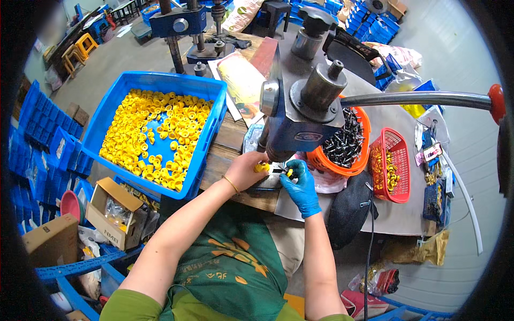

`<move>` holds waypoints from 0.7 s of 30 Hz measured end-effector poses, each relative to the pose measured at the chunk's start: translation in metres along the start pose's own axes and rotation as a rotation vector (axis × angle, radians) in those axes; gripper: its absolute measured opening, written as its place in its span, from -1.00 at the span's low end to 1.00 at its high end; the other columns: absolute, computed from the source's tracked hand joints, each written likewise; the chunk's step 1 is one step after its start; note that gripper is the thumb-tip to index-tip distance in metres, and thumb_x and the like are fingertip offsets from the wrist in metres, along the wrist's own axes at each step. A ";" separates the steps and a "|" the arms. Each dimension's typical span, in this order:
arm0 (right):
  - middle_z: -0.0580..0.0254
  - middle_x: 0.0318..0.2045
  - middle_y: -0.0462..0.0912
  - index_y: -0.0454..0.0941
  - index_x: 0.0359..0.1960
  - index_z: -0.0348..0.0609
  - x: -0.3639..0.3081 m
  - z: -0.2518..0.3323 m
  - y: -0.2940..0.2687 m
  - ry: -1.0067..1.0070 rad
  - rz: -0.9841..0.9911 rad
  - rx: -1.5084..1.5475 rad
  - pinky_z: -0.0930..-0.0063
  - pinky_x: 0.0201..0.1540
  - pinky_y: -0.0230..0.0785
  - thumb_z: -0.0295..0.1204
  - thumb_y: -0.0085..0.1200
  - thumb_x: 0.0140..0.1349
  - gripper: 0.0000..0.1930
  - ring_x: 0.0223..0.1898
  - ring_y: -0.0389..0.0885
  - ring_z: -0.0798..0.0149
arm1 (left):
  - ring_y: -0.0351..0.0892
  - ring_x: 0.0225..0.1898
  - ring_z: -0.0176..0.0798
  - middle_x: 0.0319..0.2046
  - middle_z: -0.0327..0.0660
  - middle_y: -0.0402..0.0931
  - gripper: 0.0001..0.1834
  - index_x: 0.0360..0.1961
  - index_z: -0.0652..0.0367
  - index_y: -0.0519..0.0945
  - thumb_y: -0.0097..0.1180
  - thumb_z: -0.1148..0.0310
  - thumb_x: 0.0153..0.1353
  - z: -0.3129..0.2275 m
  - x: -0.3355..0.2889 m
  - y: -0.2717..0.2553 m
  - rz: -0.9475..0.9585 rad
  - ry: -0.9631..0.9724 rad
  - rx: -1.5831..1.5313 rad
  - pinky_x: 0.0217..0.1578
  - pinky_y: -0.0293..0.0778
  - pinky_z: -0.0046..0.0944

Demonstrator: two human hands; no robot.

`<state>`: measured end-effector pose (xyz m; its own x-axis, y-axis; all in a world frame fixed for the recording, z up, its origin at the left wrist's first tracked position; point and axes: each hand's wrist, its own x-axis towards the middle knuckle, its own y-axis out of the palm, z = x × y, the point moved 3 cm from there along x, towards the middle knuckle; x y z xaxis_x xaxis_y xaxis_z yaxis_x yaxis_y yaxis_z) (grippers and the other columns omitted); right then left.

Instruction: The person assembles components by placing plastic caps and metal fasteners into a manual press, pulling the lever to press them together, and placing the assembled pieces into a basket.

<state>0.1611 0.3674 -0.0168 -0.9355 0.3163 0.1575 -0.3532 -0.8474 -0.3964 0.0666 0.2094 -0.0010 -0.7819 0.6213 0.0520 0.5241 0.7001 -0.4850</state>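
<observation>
Beneath the head of a bench press (309,115), my two hands work close together. My bare left hand (243,171) pinches small yellow plastic caps (261,167) at its fingertips. In a blue glove, my right hand (302,188) has its fingers closed on a small black part with a yellow piece (290,173) on it. The black part's far end points toward the left hand, over the press base. My fingers and the press head partly hide the exact contact there.
To the left, a blue bin (176,84) holds many yellow caps. Right of the press stand an orange basket (349,171) of black parts and a red basket (395,196) with yellow pieces. The red-knobbed press lever (417,98) reaches right. A black bag (347,214) hangs at the table's edge.
</observation>
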 end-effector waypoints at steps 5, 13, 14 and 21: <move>0.28 -0.49 0.49 0.39 -0.28 -0.18 0.005 0.007 -0.002 -0.034 -0.004 -0.042 0.53 -0.37 0.33 -0.47 0.17 -0.06 -0.72 -0.48 0.41 0.42 | 0.53 -0.34 -0.23 -0.39 -0.14 0.52 -0.61 -0.24 0.19 0.50 0.27 0.40 -0.17 -0.005 0.002 0.000 0.049 0.061 0.149 -0.28 0.42 -0.34; 0.08 -0.54 0.50 0.45 -0.34 -0.18 0.016 0.029 0.004 -0.141 0.144 -0.316 0.35 -0.41 0.33 -0.40 0.18 -0.08 -0.74 -0.49 0.49 0.16 | 0.42 -0.44 -0.46 -0.40 -0.29 0.50 -0.62 -0.16 0.26 0.48 0.24 0.45 -0.05 0.038 -0.009 0.001 -0.134 -0.268 -0.698 -0.45 0.36 -0.47; 0.02 -0.56 0.49 0.45 -0.35 -0.19 0.017 0.029 0.005 -0.229 0.178 -0.453 0.28 -0.43 0.32 -0.36 0.19 -0.09 -0.72 -0.49 0.48 0.07 | 0.38 -0.48 -0.51 -0.41 -0.30 0.49 -0.63 -0.16 0.26 0.48 0.22 0.46 -0.04 0.038 -0.014 0.001 -0.150 -0.390 -0.830 -0.51 0.32 -0.51; 0.06 -0.48 0.55 0.52 -0.33 -0.29 0.034 0.035 0.025 -0.357 0.237 -0.493 0.42 -0.43 0.32 -0.34 0.23 -0.08 -0.69 -0.51 0.50 0.17 | 0.39 -0.49 -0.47 -0.46 -0.36 0.42 -0.75 -0.17 0.14 0.46 0.08 0.38 0.10 0.033 -0.040 -0.001 -0.174 -0.517 -1.186 -0.54 0.29 -0.50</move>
<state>0.1207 0.3420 0.0105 -0.9583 -0.0884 0.2718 -0.1792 -0.5550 -0.8123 0.0864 0.1716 -0.0312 -0.7685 0.4714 -0.4326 0.1729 0.8040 0.5689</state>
